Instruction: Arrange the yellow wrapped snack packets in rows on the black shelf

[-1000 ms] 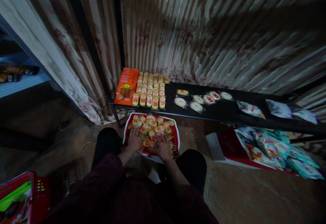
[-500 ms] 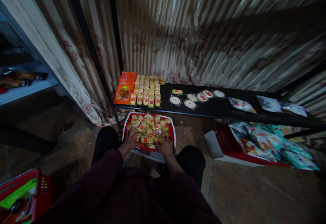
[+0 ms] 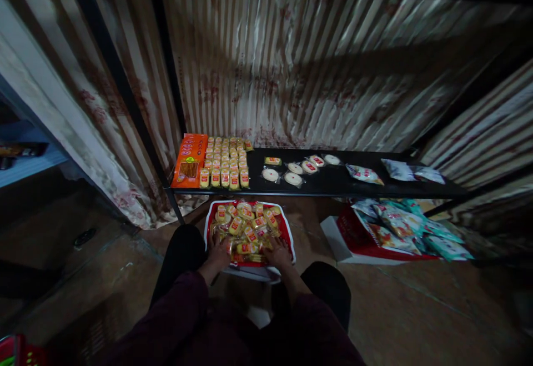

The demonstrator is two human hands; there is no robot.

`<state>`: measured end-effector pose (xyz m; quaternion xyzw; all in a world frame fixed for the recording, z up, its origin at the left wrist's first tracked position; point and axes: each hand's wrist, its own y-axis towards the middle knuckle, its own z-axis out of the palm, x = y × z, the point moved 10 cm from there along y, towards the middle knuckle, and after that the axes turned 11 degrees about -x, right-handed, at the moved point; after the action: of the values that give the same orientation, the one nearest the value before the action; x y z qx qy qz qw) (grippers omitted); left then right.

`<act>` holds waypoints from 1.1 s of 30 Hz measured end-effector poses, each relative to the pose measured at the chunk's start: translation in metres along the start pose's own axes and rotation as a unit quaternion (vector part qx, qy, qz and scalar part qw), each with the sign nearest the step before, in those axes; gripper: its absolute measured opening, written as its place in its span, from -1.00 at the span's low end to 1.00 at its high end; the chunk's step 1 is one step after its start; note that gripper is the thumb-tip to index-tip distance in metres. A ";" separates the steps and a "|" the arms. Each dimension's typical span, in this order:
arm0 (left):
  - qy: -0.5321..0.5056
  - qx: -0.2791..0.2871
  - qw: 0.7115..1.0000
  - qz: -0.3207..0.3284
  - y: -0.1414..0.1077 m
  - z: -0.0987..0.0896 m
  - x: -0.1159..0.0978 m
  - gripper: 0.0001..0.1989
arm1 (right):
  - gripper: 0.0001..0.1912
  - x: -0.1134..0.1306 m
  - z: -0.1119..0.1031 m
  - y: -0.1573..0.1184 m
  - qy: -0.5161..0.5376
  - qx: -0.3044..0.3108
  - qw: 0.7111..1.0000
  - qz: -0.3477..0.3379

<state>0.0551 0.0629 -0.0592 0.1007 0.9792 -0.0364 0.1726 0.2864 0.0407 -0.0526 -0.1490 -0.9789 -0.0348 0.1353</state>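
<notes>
A white-rimmed box with a red inside (image 3: pixel 290 242) stands between my knees, heaped with small yellow wrapped cakes (image 3: pixel 236 225). My left hand (image 3: pixel 219 252) rests on the cakes at the box's near left, its fingers stretched forward and apart. At the near right my right hand (image 3: pixel 277 254) lies on the heap, fingers also spread. Some fingertips are lost among the wrappers. Just beyond the box, on a low black shelf (image 3: pixel 328 184), similar yellow cakes (image 3: pixel 225 163) stand in tight rows beside an orange snack packet (image 3: pixel 190 160).
Along the shelf lie round white wrapped biscuits (image 3: pixel 293 179), one single yellow cake (image 3: pixel 272 161) and several bags (image 3: pixel 364 174). Beneath its right part is a red and white box (image 3: pixel 343 238) of snack bags. Black posts (image 3: pixel 120 88) frame the shelf; a red basket (image 3: pixel 19 349) is at lower left.
The view has shifted, so the shelf and posts sit lower and further left. Both hands stay on the cakes in the box, with only slight finger movement.
</notes>
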 end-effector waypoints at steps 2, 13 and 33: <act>0.005 0.014 0.999 -0.050 0.000 0.003 0.001 -0.38 | -0.51 -0.004 0.000 0.002 0.020 0.009 0.999 -0.033; 0.017 0.031 0.996 -0.084 -0.001 0.012 0.002 -0.34 | -0.51 -0.018 0.006 0.004 -0.015 -0.006 0.999 0.028; 0.001 -0.143 0.990 0.001 0.025 -0.010 0.000 -0.42 | -0.48 -0.001 0.019 0.026 -0.002 -0.085 0.996 0.004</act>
<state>0.0567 0.0881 -0.0506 0.0758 0.9744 0.1039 0.1844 0.2900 0.0669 -0.0700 -0.1636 -0.9721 -0.1175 0.1200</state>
